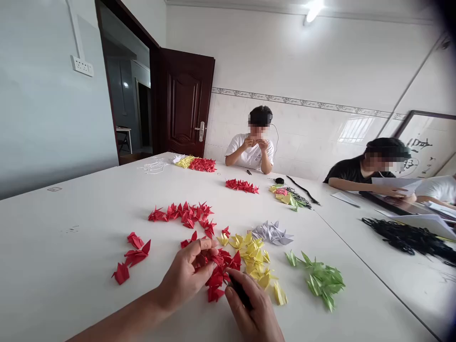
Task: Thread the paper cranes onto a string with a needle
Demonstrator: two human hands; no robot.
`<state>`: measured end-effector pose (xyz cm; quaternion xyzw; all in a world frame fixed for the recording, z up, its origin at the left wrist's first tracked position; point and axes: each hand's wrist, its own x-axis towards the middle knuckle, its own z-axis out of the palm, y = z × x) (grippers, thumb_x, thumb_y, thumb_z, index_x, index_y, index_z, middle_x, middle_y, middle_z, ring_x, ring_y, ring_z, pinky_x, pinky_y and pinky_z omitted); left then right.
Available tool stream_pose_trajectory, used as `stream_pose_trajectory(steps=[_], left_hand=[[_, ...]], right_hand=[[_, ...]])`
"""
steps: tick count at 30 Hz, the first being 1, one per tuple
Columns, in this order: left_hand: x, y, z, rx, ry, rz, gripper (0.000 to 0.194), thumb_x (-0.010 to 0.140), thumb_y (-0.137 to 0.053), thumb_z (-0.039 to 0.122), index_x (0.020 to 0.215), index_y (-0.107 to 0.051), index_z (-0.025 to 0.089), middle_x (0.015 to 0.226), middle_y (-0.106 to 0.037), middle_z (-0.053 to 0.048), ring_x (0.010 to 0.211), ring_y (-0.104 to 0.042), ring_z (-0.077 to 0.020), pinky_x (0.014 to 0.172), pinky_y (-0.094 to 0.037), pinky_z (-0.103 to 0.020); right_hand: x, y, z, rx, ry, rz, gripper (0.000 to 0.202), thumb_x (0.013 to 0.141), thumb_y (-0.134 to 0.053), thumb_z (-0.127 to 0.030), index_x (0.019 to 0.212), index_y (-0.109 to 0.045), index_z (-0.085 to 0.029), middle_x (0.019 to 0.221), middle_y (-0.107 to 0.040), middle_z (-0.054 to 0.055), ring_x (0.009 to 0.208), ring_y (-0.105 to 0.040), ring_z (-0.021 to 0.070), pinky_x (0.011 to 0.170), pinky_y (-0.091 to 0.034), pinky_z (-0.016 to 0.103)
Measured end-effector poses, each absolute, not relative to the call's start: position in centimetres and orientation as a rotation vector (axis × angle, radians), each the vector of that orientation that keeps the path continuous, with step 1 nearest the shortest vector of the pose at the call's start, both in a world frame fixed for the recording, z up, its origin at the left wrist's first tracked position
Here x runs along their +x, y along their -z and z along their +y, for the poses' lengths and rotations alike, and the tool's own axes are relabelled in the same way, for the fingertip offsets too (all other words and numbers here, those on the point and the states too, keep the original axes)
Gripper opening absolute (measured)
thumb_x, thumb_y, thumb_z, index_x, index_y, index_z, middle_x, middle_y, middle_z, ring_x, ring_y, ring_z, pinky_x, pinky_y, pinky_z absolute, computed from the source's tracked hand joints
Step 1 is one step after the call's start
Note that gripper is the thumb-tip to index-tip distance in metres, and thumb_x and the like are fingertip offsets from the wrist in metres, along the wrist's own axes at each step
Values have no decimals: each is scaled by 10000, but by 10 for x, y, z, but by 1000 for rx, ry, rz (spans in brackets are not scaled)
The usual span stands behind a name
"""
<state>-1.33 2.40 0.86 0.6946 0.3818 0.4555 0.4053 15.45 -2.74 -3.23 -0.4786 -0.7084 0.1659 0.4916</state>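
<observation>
- Your left hand (187,268) is holding a red paper crane (201,261) between its bent thumb and fingers; the fingers are partly hiding it.
- Your right hand (251,304) is closing around a dark, slim tool (242,292), whose tip is pointing into the red paper just beside your left thumb; you can't tell here exactly what the tool is.
- More red cranes (215,293) are lying on the white counter (89,299) directly around your hands.
- Yellow cranes (254,251) are spreading just to the right of that red pile, with white cranes (272,232) sitting beyond them and green cranes (326,280) clustering farther right.
- Three red cranes (137,256) are resting apart on your left, while a curved group of red cranes (181,213) is lying farther ahead.
- Across the counter, a co-worker in a white shirt (249,156) is raising both hands near the face.
</observation>
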Motion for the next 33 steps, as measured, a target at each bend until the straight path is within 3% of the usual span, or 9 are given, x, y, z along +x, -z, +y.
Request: stream_pose_trajectory(steps=[7, 15, 18, 24, 33], left_hand=[[-12, -6, 22, 1754, -1052, 875, 260, 791, -549, 229, 1046, -548, 181, 962, -638, -56, 885, -615, -167, 798, -525, -289], [-15, -10, 21, 1866, -1027, 871, 223, 812, -505, 233, 1020, -559, 173, 852, -637, -43, 818, -610, -151, 763, -523, -268], [-22, -15, 29, 1904, -1114, 1000, 267, 803, -510, 260, 1050, -563, 173, 940, -653, -65, 867, -618, -166, 756, -524, -261], [-46, -22, 64, 1938, -1286, 1383, 341, 782, -516, 349, 1061, -581, 163, 952, -676, -71, 779, -639, -181, 610, -527, -254], [-70, -13, 90, 2109, -1135, 1549, 288, 774, -465, 245, 1001, -623, 163, 1035, -685, -65, 962, -630, -206, 826, -503, -290]], right_hand=[[154, 27, -31, -1158, -340, -1810, 262, 870, -496, -266, 1107, -590, -208, 943, -676, 70, 842, -638, 184, 730, -528, 259], [155, 25, -30, -1152, -303, -1827, 250, 858, -499, -239, 1084, -589, -183, 888, -675, 79, 777, -636, 180, 670, -526, 257], [154, 27, -29, -1151, -315, -1823, 238, 846, -517, -246, 1061, -599, -183, 867, -672, 80, 751, -637, 179, 651, -525, 251], [151, 20, -32, -1099, -409, -1931, 220, 819, -524, -226, 1014, -611, -174, 783, -663, 61, 675, -616, 166, 599, -505, 240], [149, 18, -33, -1131, -573, -2221, 267, 761, -564, -198, 1012, -644, -158, 807, -666, 76, 681, -624, 186, 594, -503, 248]])
